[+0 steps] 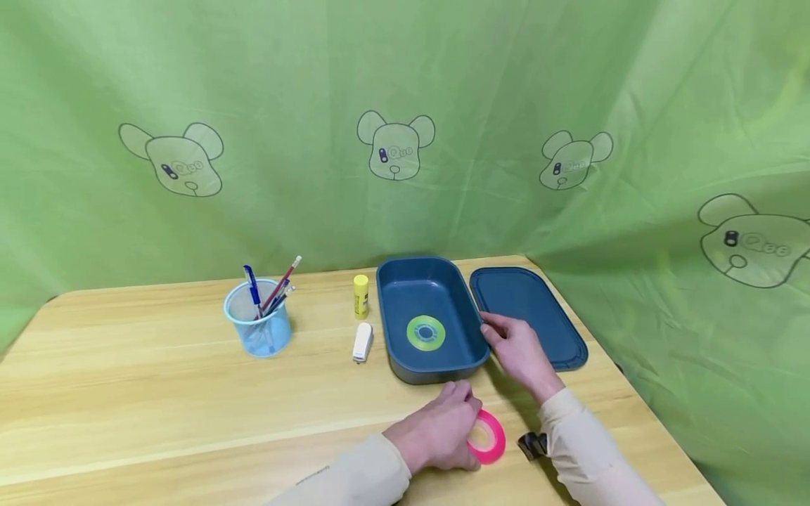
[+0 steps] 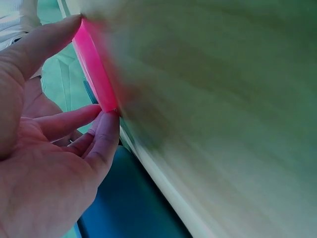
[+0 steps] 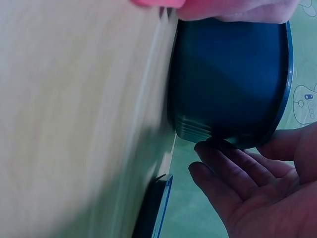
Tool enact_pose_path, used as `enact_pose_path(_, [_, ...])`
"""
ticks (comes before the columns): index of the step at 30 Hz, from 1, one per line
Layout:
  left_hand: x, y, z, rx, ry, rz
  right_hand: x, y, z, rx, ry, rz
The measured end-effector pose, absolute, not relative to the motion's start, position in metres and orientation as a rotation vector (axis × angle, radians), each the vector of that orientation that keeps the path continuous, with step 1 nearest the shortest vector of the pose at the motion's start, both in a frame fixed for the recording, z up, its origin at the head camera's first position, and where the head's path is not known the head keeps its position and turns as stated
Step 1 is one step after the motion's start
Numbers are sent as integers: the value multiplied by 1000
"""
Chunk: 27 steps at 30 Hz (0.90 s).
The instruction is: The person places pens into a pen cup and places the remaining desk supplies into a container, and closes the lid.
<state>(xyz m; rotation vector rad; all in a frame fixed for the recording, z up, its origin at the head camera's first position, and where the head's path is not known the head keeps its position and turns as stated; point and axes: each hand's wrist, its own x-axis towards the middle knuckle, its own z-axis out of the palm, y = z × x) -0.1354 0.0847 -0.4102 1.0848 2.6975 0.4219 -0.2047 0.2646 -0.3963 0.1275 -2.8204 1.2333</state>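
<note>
On the table's near side my left hand (image 1: 441,429) grips a bright pink tape roll (image 1: 498,437), thumb on one edge and fingertips on the other. In the left wrist view that roll (image 2: 95,69) lies against the wooden surface. A dark blue box (image 1: 418,296), uncovered, stands just beyond; a green tape roll (image 1: 413,333) lies flat inside it. My right hand (image 1: 520,351) holds the box's right side near the front corner. The right wrist view has its thumb at the rim and the fingers (image 3: 225,166) curled against the outer wall.
The box's flat blue lid (image 1: 538,309) lies to its right. Left of the box are a yellow glue stick (image 1: 361,299), a small white stapler (image 1: 363,342) and a blue mesh cup (image 1: 262,337) of pens. A black object (image 1: 531,445) sits by my right sleeve. Green curtains surround the table.
</note>
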Motion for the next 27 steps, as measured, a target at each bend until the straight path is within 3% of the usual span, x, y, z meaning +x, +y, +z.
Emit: enact_pose_path(27, [-133, 92, -407, 974, 2786, 347, -205, 265, -398, 125, -2810, 1214])
